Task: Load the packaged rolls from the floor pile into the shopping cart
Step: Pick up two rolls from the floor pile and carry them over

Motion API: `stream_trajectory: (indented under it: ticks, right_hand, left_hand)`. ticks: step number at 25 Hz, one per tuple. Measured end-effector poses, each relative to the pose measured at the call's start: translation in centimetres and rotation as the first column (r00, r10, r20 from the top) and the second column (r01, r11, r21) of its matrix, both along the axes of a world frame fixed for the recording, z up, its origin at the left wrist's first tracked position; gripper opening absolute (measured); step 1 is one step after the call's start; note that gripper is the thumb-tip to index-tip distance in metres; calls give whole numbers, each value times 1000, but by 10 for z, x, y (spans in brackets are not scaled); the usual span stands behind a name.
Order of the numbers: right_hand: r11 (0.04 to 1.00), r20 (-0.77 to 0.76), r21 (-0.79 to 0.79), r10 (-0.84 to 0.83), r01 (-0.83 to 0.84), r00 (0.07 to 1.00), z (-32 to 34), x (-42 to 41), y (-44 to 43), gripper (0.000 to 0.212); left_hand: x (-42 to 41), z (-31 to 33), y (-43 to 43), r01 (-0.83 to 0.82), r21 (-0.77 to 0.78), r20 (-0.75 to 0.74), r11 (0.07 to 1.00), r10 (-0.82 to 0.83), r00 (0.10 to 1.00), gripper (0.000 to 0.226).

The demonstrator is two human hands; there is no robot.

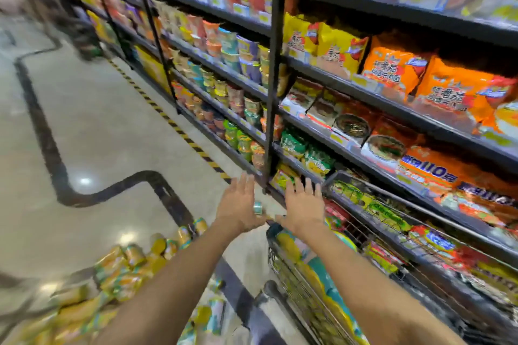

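Observation:
A pile of yellow and teal packaged rolls (117, 283) lies on the floor at the lower left. The wire shopping cart (350, 221) stands at the lower right against the shelves, with several yellow and teal packages (311, 269) inside it. My left hand (238, 204) and my right hand (304, 204) are stretched forward side by side above the cart's near corner, fingers straight and spread, holding nothing. One small teal roll (258, 209) shows between the two hands; whether either hand touches it is unclear. The picture is blurred by motion.
Tall dark shelves (392, 109) full of noodle packets and cups run along the right side. A yellow and black striped line (168, 117) marks the floor beside them. The pale shiny floor (98, 120) with a dark curved band spreads to the left.

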State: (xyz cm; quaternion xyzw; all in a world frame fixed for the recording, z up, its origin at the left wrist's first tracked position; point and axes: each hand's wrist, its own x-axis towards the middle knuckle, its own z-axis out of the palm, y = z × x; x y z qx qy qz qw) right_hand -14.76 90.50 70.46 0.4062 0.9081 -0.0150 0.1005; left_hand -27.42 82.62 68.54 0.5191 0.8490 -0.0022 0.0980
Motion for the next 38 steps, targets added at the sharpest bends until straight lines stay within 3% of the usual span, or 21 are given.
stream_trajectory:
  ticks: [4,11,17,21,28,33,38]
  right_hand:
    - [964,-26,7,267,-267,963,1,-45,-58,89]
    - [772,-53,-23,634,-635,772,-14,-114,-209,86]
    - [555,-17,-45,831,-830,557,-47,-156,-348,86]
    - [465,32,-119,885,-877,465,-92,-177,-437,86]
    - [541,146,-336,838,-771,525,-257,-208,-519,88]
    - [607,169,-450,778,-655,605,-434,-195,-538,80]
    - [616,130,-439,764,-654,632,-593,-167,-546,104]
  left_hand:
    - [-23,1,-105,-293,-2,-49,956,293,955,110]
    - [-31,-10,-300,-687,-8,-19,727,687,727,106]
    - [-20,-39,-448,-879,8,42,478,878,477,111]
    - [-21,-85,-537,-944,-9,111,330,939,327,109]
    - [-13,-241,-625,-983,-119,248,137,963,104,107]
    - [18,-411,-628,-964,-198,349,180,932,102,108]
    - [35,-567,-628,-933,-268,370,241,920,131,109]
